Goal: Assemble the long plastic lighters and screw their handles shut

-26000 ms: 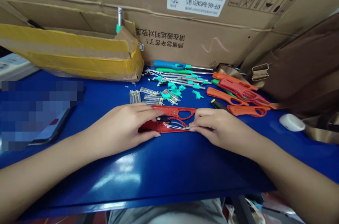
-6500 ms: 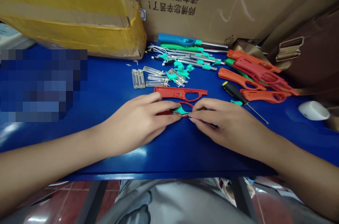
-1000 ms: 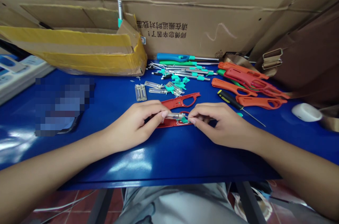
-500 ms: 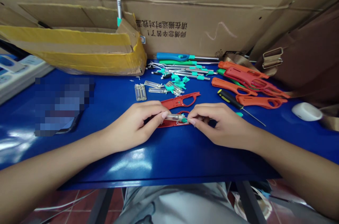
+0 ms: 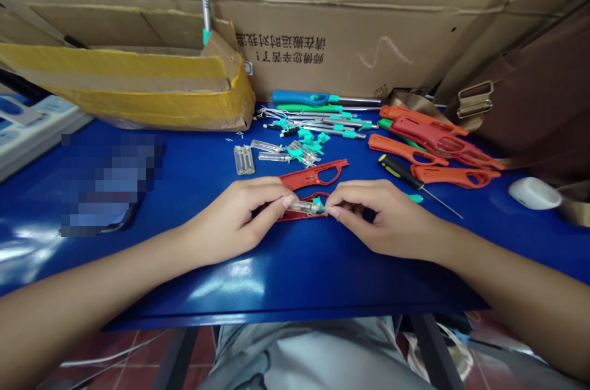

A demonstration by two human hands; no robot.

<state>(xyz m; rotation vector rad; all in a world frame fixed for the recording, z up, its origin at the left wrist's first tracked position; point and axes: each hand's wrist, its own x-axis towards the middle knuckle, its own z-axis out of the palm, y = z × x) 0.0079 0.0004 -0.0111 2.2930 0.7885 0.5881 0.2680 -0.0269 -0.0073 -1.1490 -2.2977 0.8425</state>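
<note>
Over the middle of the table, my left hand (image 5: pixel 253 209) pinches a clear lighter fuel tank (image 5: pixel 304 207) between thumb and fingers. A small teal plastic piece (image 5: pixel 319 202) sits at the tank's right end, and a thin white wire loops beside it. My right hand (image 5: pixel 382 218) is closed, its thumb and fingertip gripping the edge of that teal piece; the exact contact is partly hidden. Below and behind the tank lies one red lighter shell half (image 5: pixel 295 217), partly covered by my hands. Just beyond it rests another red shell half (image 5: pixel 306 177).
Several clear tanks (image 5: pixel 268 147), teal pieces (image 5: pixel 313 139) and metal lighter tubes (image 5: pixel 338 126) lie farther back. Orange shells (image 5: pixel 405 150) and a screwdriver (image 5: pixel 401 173) are to the right. A phone (image 5: pixel 115 187) and a taped carton (image 5: pixel 184 110) stand left.
The tank has tilted slightly, its right end dipping, and the teal piece at that end now shows higher above it. Both hands stay in nearly the same place.
</note>
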